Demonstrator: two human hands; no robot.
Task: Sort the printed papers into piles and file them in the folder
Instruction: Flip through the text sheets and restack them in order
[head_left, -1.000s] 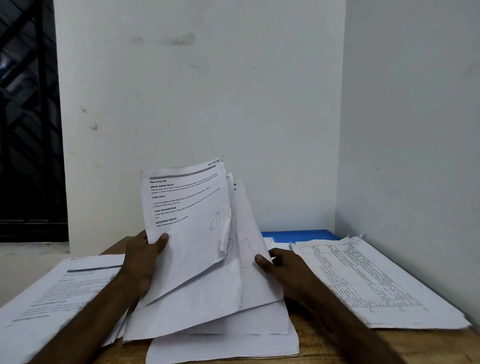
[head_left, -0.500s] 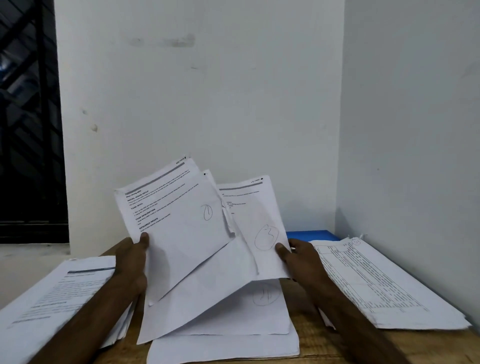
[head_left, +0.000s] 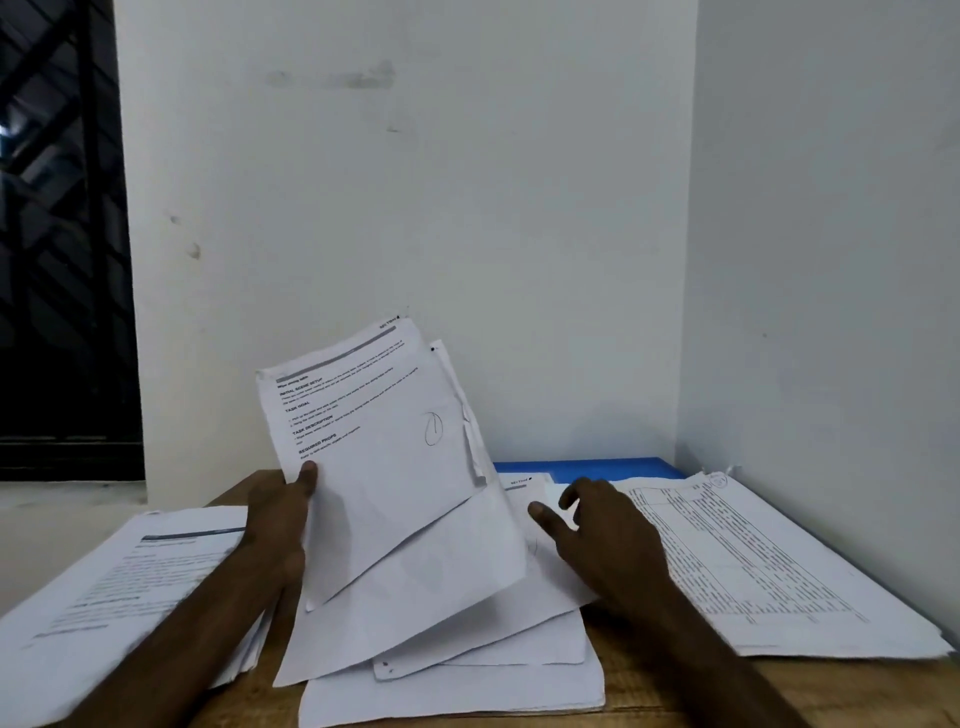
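matt creased paper sheets (head_left: 384, 467), grained wooden table (head_left: 649, 686), blue plastic folder (head_left: 597, 469)

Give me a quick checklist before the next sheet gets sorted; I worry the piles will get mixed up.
1. Left hand has a firm grip on the raised sheets: ok, thumb pressed on the front page.
2. Right hand free to take a sheet: ok, fingers spread over the middle pile, holding nothing.
3. Top page's circled mark readable: ok, though the digit is unclear.
4. Left pile and right pile kept apart: ok.
5. Middle pile squared: not ok, sheets fan out crookedly.
6. Blue folder open and ready: cannot tell, mostly hidden behind papers.
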